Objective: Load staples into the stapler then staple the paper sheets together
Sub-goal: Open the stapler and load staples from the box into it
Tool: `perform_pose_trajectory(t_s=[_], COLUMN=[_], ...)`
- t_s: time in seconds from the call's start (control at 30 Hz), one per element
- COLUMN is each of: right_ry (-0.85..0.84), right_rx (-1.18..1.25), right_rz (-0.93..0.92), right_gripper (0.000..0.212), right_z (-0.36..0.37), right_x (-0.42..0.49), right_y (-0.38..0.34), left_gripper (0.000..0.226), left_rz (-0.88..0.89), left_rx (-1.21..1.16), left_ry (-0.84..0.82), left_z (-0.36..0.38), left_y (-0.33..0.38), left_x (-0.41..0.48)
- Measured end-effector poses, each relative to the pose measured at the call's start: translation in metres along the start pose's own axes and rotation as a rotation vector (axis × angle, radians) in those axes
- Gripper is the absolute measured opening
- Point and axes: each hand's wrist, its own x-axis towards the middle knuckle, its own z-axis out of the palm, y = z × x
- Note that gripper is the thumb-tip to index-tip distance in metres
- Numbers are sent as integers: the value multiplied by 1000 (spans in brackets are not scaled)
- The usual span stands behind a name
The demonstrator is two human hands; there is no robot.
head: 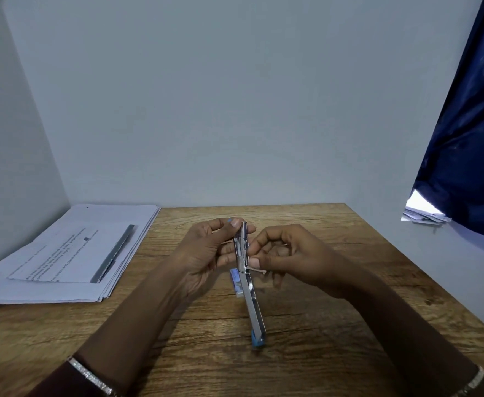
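Metal stapler (245, 262), hinged open, is pinched between the left hand (206, 253) and right hand (286, 256) above the wooden surface (335, 325). Judged risk: thin staples slipping from the right fingers, since the paper sheets (72, 253) lie far left.

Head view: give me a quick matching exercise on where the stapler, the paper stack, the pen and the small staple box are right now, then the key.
Things:
1. stapler
2. paper stack
3. pen
4. staple box

Places:
A. lying on top of the printed sheets
B. on the wooden table at its far left, by the wall
C. held swung open between the left hand and the right hand
D. on the table, partly hidden behind the opened metal arm

Pairs: 1-C, 2-B, 3-A, 4-D
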Motion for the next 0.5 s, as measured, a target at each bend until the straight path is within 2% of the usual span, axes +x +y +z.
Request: perform_pose_trajectory(t_s=[0.13,0.23,0.4,0.5], right_ry=[-14,49,11,-33], right_rx=[166,286,497,663], right_rz=[155,246,343,385], right_gripper=[36,22,16,29], right_z=[8,14,15,16], right_x=[-2,-2,-2,0], right_y=[0,-1,0,2], left_gripper=[18,14,25,32], left_rz=[17,73,250,281], left_rx=[51,134,434,556], left_ry=[88,129,240,250], left_z=[5,10,19,26], left_y=[-2,-1,-4,-5], left_x=[-3,-5,-5,-5])
